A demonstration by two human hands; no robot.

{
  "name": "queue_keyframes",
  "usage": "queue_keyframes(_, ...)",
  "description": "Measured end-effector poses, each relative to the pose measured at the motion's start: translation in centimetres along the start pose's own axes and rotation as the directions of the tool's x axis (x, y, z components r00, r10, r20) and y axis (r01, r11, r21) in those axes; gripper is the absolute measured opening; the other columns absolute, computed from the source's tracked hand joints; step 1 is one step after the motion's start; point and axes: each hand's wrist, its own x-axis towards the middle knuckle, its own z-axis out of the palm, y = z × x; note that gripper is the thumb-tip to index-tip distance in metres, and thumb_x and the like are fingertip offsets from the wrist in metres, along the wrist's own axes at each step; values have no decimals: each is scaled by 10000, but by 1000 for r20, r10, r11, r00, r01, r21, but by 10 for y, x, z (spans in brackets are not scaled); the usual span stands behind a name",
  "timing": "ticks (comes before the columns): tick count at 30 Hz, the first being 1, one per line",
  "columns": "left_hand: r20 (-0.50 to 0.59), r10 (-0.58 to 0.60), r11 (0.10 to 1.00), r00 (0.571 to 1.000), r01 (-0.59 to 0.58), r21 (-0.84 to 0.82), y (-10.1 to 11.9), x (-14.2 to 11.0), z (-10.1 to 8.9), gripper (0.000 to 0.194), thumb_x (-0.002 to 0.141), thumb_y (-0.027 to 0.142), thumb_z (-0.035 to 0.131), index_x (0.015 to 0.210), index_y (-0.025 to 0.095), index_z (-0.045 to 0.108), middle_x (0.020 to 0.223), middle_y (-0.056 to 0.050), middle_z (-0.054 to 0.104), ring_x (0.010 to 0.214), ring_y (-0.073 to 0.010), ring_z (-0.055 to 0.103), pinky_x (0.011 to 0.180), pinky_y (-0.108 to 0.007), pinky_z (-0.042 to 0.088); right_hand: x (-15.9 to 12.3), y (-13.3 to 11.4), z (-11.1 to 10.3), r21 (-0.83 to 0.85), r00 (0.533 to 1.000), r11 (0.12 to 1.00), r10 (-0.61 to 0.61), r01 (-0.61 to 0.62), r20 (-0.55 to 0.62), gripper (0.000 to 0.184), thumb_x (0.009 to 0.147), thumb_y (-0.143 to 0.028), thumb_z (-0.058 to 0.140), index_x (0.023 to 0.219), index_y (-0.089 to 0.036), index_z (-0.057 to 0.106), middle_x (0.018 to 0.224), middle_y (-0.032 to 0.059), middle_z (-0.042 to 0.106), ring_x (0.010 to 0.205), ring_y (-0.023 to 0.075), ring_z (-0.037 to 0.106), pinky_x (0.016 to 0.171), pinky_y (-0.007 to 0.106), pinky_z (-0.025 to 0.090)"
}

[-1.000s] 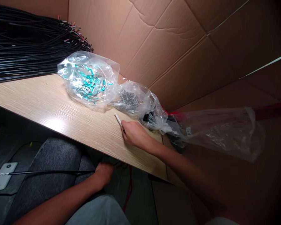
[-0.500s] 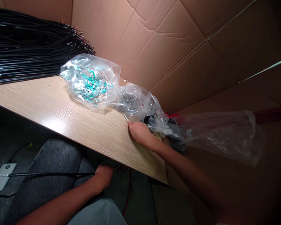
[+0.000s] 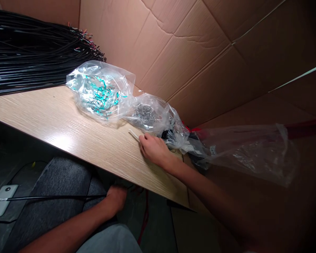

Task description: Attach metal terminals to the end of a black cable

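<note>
My right hand (image 3: 154, 149) is closed around a thin white stick (image 3: 133, 134) just above the wooden tabletop (image 3: 102, 140); the stick's far end points up and left. Right beside it lies a clear plastic bag (image 3: 144, 114) of small grey metal-looking pieces, and black items show under the plastic nearby. Below the table's front edge, my left hand (image 3: 117, 197) is wrapped around a black cable (image 3: 58, 197) that runs left across my lap. The cable's end beyond my fist is hard to make out.
A larger clear bag (image 3: 102, 95) with teal-and-silver pieces sits farther left. Behind it, a thick bundle of black cables (image 3: 37, 52) covers the table's far left. Cardboard walls (image 3: 189, 59) rise at the back. An empty-looking plastic bag (image 3: 252, 154) hangs off the right. A white device (image 3: 2, 202) lies lower left.
My right hand has shifted slightly left, away from the bags, and more of the white stick now shows. My left hand and the cable have barely moved.
</note>
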Motion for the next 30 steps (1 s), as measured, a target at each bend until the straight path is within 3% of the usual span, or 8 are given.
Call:
queue_keyframes(6,25,11,1000,1000,-12,9,0,0,-1,289,1002,329,709,1236,159,700,1285,-107,709,1181,-260,693,1008,-480,595,10,16,21,-49,996,995,91,-91,10,317,1064,-80,339,1259,-124,585,1209,182,702,1014,289,711,790,340,481)
queue_keyframes(18,4,17,1000,1000,-17,-4,-2,-1,-2,302,1001,331,712,1243,153,696,1276,-108,711,1156,-257,702,989,-475,606,26,12,23,-65,982,981,187,-185,29,357,1066,-78,295,1280,-102,580,1230,244,675,1002,290,737,815,360,537)
queue_keyframes(30,-3,10,1000,1000,-11,-23,-2,0,0,331,1006,338,703,1275,148,679,1307,-118,691,1172,-265,688,995,-485,599,33,11,22,-40,988,988,152,-151,38,345,1068,-61,294,1260,-88,580,1227,220,683,1004,291,729,813,356,533)
